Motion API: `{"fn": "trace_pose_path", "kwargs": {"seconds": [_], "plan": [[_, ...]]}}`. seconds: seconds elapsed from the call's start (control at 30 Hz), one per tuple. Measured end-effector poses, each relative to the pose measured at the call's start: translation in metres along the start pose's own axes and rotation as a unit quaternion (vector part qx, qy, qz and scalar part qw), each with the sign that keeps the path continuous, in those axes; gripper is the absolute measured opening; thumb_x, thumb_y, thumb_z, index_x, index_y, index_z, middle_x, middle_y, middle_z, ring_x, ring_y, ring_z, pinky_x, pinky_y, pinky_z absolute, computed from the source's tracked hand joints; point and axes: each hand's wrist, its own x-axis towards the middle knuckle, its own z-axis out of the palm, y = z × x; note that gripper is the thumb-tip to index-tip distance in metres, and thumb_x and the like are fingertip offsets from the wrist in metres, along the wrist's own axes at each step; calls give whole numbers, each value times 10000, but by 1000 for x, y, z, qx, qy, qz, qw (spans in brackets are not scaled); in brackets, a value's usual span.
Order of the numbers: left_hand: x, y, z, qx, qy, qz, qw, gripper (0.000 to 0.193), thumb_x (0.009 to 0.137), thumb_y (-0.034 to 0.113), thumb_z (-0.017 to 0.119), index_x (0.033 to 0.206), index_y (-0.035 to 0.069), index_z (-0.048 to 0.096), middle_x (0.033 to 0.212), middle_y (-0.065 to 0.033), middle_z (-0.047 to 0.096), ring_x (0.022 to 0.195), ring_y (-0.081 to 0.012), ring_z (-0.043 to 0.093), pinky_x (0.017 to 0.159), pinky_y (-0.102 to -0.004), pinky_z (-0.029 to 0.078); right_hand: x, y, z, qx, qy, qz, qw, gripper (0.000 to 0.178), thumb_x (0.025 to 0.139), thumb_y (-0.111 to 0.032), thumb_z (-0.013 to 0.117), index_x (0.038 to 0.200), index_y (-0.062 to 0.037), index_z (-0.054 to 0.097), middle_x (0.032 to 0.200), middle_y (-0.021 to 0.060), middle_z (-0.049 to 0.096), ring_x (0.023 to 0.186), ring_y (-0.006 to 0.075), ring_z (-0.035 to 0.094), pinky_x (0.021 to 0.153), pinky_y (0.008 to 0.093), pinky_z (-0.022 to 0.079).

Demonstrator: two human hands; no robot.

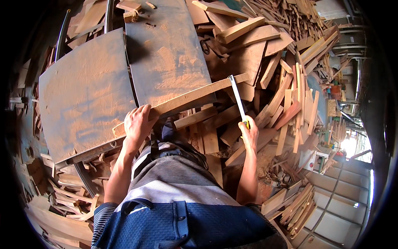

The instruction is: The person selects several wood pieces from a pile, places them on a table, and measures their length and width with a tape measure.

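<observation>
A long wooden board lies slanted across the near edge of the metal machine table, its right end sticking out past the table. My left hand is closed round the board near its left end. In my right hand is a yellow tape measure, with its pale blade pulled out. The blade's tip meets the board close to the right end. My fingers hide most of the tape's case.
Sawdust covers a second metal table panel, with a dark gap between the two. Small wood blocks sit at the far edge. Offcuts are heaped to the right; more wood strips lie at lower left. A tiled floor shows far right.
</observation>
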Motion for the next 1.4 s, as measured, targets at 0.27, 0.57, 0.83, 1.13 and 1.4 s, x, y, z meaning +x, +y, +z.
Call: {"fn": "trace_pose_path", "kwargs": {"seconds": [0.27, 0.57, 0.83, 1.13, 1.4], "plan": [[0, 7, -3, 9, 0, 6, 1000, 309, 791, 295, 781, 839, 70, 574, 828, -100, 659, 840, -326, 659, 746, -437, 516, -2, 14, 1, -71, 31, -49, 996, 395, 802, -187, 736, 1166, -56, 657, 897, 97, 647, 777, 196, 595, 722, 359, 500], [0, 9, -3, 17, 4, 15, 1000, 329, 780, 307, 794, 873, 67, 591, 835, -100, 661, 856, -324, 661, 764, -430, 516, 6, 50, 6, -37, 32, -81, 995, 372, 783, -199, 749, 1122, -79, 654, 841, 83, 623, 734, 199, 573, 691, 363, 490], [-1, 10, -5, 36, -5, 10, 999, 309, 781, 309, 780, 901, 69, 627, 862, -94, 676, 838, -312, 664, 764, -422, 510, 4, 50, 7, -52, 38, -104, 992, 353, 775, -181, 751, 1097, -81, 644, 812, 79, 605, 705, 198, 551, 664, 364, 479], [0, 13, -5, 23, -8, 4, 1000, 336, 762, 294, 805, 873, 61, 590, 844, -110, 663, 862, -331, 653, 773, -436, 502, 8, 61, 11, -34, 37, -106, 993, 422, 756, -167, 780, 1147, -96, 638, 835, 76, 603, 722, 204, 556, 671, 371, 479], [0, 14, -6, 23, -16, 1, 1000, 353, 755, 304, 818, 886, 65, 594, 847, -109, 669, 877, -327, 658, 778, -438, 501, -4, 38, 9, -141, 88, -147, 975, 552, 736, -148, 829, 1235, -137, 593, 1004, 123, 627, 955, 317, 613, 806, 443, 510]]}}
